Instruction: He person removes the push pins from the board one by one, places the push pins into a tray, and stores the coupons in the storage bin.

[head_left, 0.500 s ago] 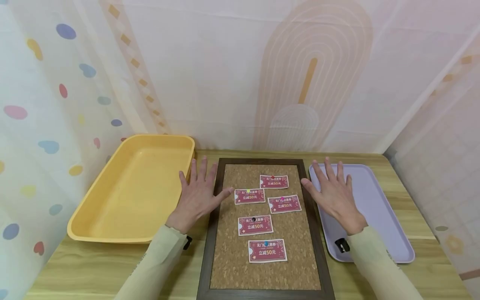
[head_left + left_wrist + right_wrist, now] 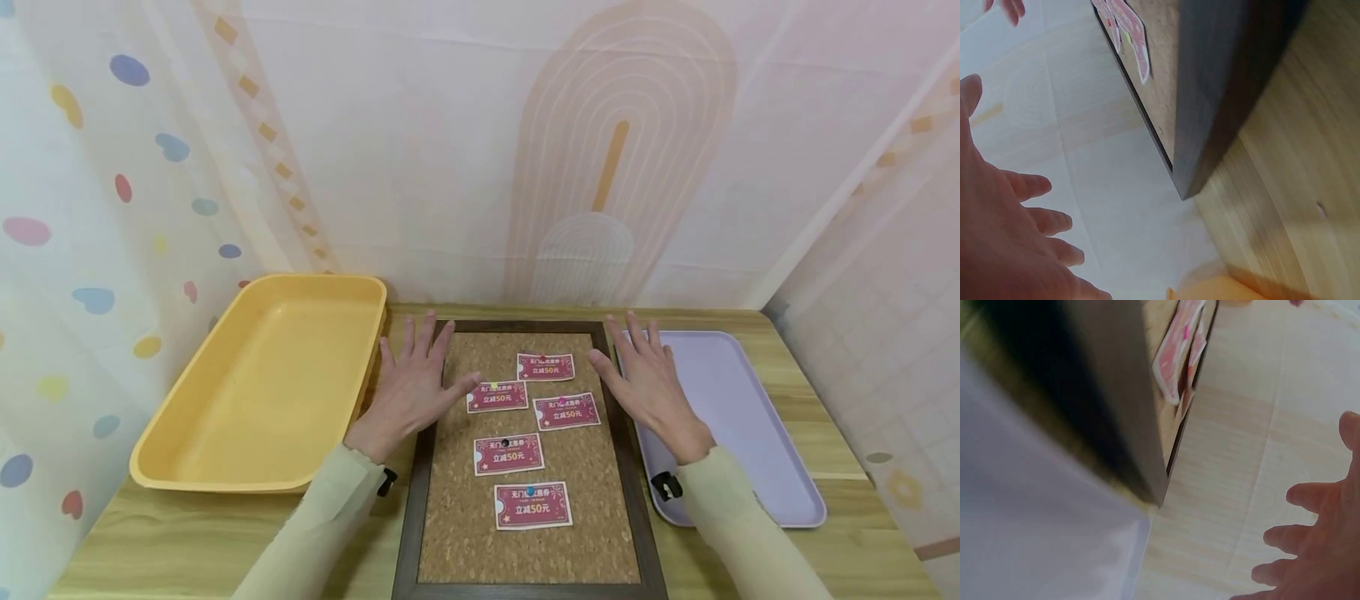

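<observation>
A dark-framed cork board (image 2: 480,550) lies on the table between my hands. Several red paper coupons (image 2: 534,508) are pinned to it, each with a coloured push pin, such as the blue push pin (image 2: 530,491) on the lowest one. Over the board's left edge I hold my left hand (image 2: 408,392) with fingers spread and nothing in it. My right hand (image 2: 648,387) is spread likewise above the right edge of the frame, its thumb towards the coupons. Both wrist views show the fingers raised above the frame, apart from it.
To the left stands a deep yellow tray (image 2: 247,400) with nothing in it. A shallow lilac tray (image 2: 750,433) lies on the right, partly under my right forearm. Behind the wooden table (image 2: 840,417) hangs a patterned curtain (image 2: 435,150).
My left hand has shifted right, further over the board's edge. The right hand has moved a little left, also towards the board. The coupons and trays stay put.
</observation>
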{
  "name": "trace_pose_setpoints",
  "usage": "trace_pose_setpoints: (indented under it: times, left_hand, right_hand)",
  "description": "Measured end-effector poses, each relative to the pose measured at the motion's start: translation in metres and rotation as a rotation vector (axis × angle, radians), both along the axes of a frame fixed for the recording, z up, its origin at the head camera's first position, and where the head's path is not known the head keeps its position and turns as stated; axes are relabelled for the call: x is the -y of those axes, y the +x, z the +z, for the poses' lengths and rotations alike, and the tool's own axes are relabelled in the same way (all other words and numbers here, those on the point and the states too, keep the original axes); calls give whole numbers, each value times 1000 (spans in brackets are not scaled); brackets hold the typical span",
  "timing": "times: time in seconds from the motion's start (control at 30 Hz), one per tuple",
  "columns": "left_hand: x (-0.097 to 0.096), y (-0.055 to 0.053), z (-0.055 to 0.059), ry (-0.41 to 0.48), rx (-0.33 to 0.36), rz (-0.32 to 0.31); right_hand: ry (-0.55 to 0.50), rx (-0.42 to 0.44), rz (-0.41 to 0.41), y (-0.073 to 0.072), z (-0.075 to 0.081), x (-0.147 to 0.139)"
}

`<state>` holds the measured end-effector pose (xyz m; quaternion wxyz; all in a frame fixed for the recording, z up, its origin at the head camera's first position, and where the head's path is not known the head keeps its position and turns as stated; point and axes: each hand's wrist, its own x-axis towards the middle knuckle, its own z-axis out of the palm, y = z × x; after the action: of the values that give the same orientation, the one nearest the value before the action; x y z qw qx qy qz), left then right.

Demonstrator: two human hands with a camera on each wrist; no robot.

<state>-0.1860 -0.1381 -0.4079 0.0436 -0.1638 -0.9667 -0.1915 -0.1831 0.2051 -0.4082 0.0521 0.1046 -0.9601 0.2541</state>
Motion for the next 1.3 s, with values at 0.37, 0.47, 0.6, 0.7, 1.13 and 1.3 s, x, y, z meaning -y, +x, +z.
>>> trace_pose_setpoints:
  times: [0.37,0.47,0.6,0.7,1.13,1.3]
  left_hand:
    - [-16,-9,6,107,57,-83]
    - [-22,-13,6,145,66,-110]
    - [-28,-17,8,169,62,-138]
    - [-31,-20,8,207,67,-150]
    - [-46,-40,4,427,168,-117]
    - [-51,-47,0,532,198,-84]
  right_hand:
    - [-127,27,63,-9,4,12]
    - [-136,16,88,-13,3,16]
    - [-142,8,112,-18,1,22]
    - [-156,11,126,-21,0,25]
    - [-255,14,190,-38,-2,37]
    - [-268,3,196,-43,-5,40]
